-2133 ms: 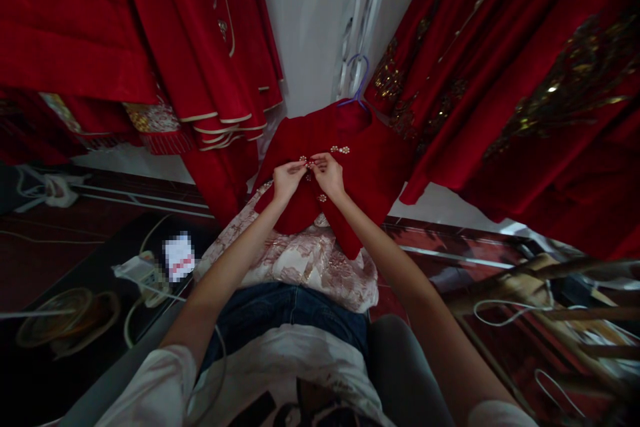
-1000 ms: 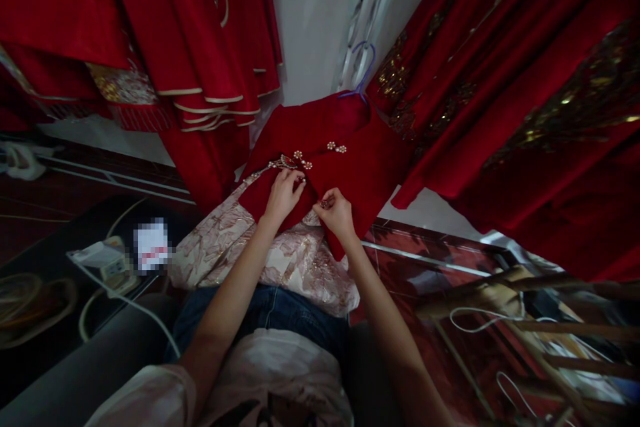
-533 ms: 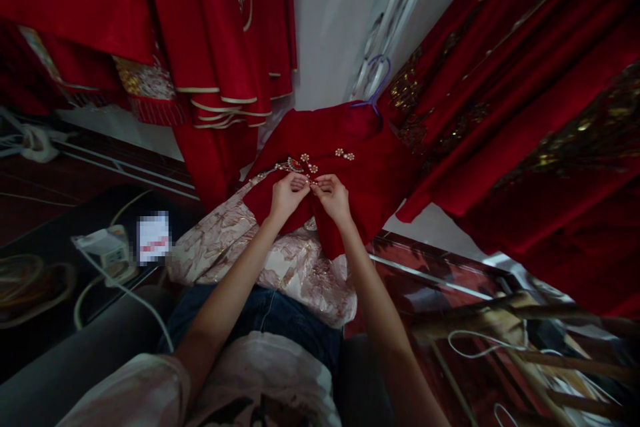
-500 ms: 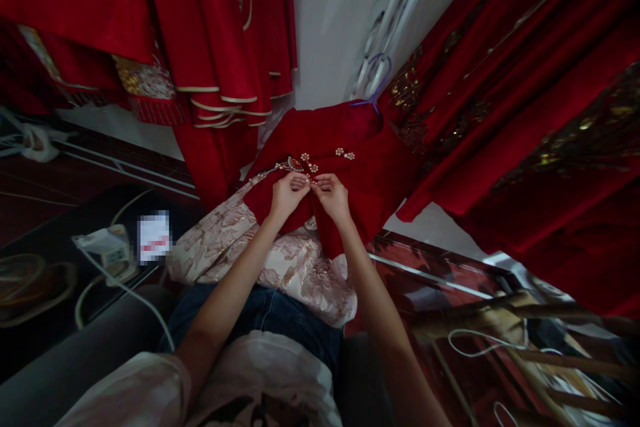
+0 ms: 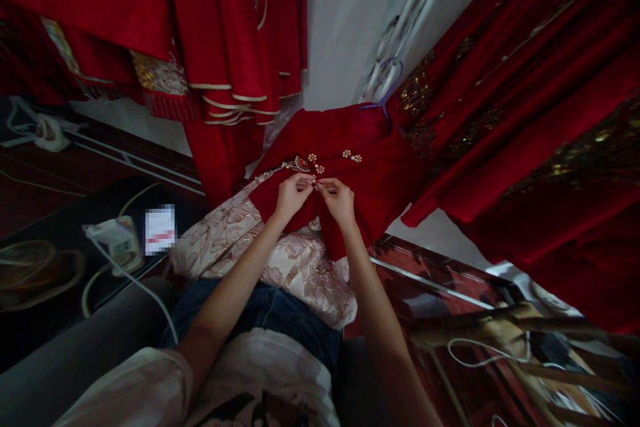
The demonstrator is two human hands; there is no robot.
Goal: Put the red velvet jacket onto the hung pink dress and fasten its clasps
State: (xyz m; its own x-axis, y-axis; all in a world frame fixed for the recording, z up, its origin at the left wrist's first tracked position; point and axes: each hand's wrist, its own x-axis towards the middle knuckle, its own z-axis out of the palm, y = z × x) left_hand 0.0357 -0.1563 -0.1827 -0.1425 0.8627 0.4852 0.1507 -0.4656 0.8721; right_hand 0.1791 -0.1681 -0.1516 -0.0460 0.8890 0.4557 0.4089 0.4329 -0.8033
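A red jacket [image 5: 370,173] on a purple hanger [image 5: 385,83] lies over my lap, with pearl knot buttons [image 5: 351,157] down its front. My left hand [image 5: 291,197] and my right hand [image 5: 339,201] meet at one pearl fastening [image 5: 315,181]. Both pinch the fabric edges there, fingertips touching. A pale pink and gold brocade skirt [image 5: 280,260] spreads under the jacket across my knees.
Red embroidered garments [image 5: 235,47] hang at left and more with gold trim [image 5: 525,100] at right. A white power strip [image 5: 113,237] with cable lies on the dark floor left. A wooden frame with wire [image 5: 505,337] stands lower right.
My hands dropped from the upper fastening to a lower one, then came together, pinching the jacket edges. The camera view shifted slightly.
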